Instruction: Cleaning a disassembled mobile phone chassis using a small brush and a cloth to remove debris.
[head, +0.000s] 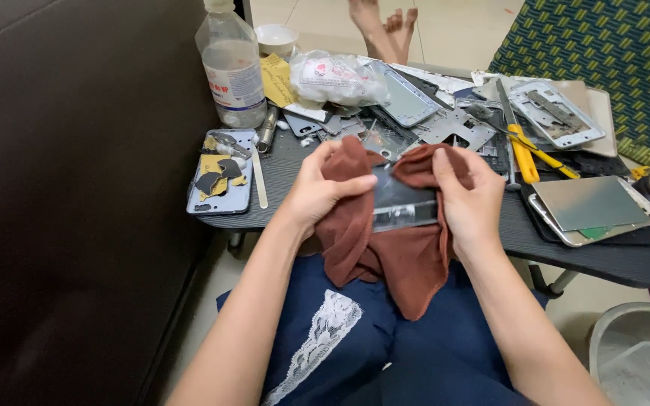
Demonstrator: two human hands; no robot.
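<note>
My left hand [323, 189] and my right hand [469, 197] both grip a reddish-brown cloth [393, 256] wrapped around the two ends of a flat phone screen panel [404, 203]. The glassy middle of the panel shows between my hands. The cloth hangs down over my lap, just in front of the small dark table [603, 256]. Each thumb presses the cloth against the panel's top face.
The table holds several phone frames and back covers [220, 177], a silver panel [592, 207], yellow-handled cutters [524, 154], a clear bottle [231, 68], a plastic bag [336, 79] and a small bowl [276, 37]. A metal basin [637, 353] sits lower right. Another person's feet [385, 26] are beyond the table.
</note>
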